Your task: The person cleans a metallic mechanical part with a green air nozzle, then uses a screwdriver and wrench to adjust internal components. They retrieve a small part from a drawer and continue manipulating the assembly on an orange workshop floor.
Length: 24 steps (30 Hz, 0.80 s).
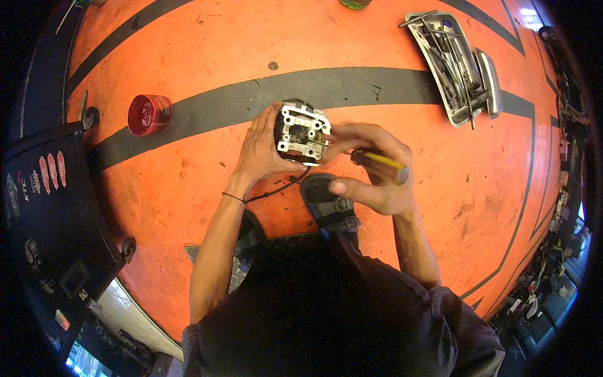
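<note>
A silver metal engine part [303,131] with several bolt holes stands on the orange floor [188,56] in front of me. My left hand [260,151] grips its left side and steadies it. My right hand [370,169] is closed around a yellow-handled tool [383,161], whose tip points at the right side of the part. My fingertips touch the part's right edge. My sandalled foot [331,204] rests just below the part.
A metal tray [440,81] of hand tools lies at the upper right. A red round lamp cover [149,114] sits to the left. A black tool cabinet [50,207] stands at far left. Clutter lines the right edge.
</note>
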Each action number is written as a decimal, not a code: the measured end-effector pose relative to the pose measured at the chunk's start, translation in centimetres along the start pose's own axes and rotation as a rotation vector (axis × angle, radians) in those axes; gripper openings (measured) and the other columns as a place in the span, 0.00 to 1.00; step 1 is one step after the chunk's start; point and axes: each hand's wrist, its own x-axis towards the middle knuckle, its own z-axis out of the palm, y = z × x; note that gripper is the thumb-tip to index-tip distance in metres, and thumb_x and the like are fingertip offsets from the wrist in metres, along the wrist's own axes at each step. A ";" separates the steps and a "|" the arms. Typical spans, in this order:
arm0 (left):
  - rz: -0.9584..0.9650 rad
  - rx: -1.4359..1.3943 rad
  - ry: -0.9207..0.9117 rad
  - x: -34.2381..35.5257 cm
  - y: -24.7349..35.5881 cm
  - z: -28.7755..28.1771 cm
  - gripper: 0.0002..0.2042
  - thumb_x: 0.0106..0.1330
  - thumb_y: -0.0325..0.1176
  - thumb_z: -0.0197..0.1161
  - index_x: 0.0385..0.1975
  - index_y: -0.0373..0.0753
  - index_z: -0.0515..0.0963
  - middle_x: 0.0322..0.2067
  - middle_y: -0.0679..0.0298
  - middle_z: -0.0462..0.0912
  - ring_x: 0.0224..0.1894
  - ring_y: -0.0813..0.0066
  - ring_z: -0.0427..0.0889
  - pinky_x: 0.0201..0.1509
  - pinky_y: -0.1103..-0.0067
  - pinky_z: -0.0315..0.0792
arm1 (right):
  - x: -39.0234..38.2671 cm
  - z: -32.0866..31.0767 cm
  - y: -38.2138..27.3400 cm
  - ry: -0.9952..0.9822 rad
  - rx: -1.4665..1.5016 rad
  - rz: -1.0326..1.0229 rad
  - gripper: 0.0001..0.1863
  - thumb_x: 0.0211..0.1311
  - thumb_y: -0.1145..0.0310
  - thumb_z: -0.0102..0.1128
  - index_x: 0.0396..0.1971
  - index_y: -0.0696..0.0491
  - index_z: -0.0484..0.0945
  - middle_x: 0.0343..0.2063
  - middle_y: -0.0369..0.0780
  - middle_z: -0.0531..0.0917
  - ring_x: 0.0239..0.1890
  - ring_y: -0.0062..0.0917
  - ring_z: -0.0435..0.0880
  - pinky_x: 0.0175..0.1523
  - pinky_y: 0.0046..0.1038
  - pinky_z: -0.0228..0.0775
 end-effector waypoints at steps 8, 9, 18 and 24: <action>-0.073 -0.001 0.166 -1.6 0.8 3.1 0.65 0.27 0.54 0.82 0.67 0.31 0.51 0.64 0.46 0.60 0.67 0.49 0.59 0.65 0.56 0.59 | -3.2 1.6 1.8 0.329 0.264 -0.293 0.30 0.67 0.45 0.48 0.13 0.53 0.61 0.11 0.34 0.61 0.15 0.23 0.54 0.25 0.30 0.47; -0.089 0.002 0.161 -1.7 1.0 3.1 0.65 0.26 0.55 0.82 0.67 0.31 0.50 0.64 0.46 0.60 0.67 0.49 0.59 0.65 0.56 0.59 | -3.6 2.1 1.9 0.378 0.236 -0.301 0.32 0.68 0.45 0.46 0.10 0.52 0.56 0.09 0.35 0.59 0.15 0.24 0.54 0.25 0.30 0.46; -0.147 -0.012 0.173 -2.1 1.3 3.7 0.65 0.25 0.55 0.82 0.67 0.33 0.51 0.64 0.48 0.62 0.66 0.51 0.61 0.64 0.57 0.58 | -5.2 3.9 3.5 0.471 0.086 -0.438 0.26 0.69 0.55 0.45 0.12 0.53 0.60 0.11 0.37 0.61 0.16 0.27 0.57 0.30 0.34 0.51; -0.145 -0.012 0.191 -1.5 1.0 3.8 0.65 0.25 0.53 0.83 0.67 0.34 0.52 0.64 0.48 0.62 0.66 0.51 0.61 0.66 0.57 0.57 | -7.7 2.6 6.2 0.553 0.233 -0.386 0.25 0.72 0.55 0.39 0.15 0.52 0.59 0.13 0.37 0.63 0.19 0.26 0.56 0.33 0.36 0.52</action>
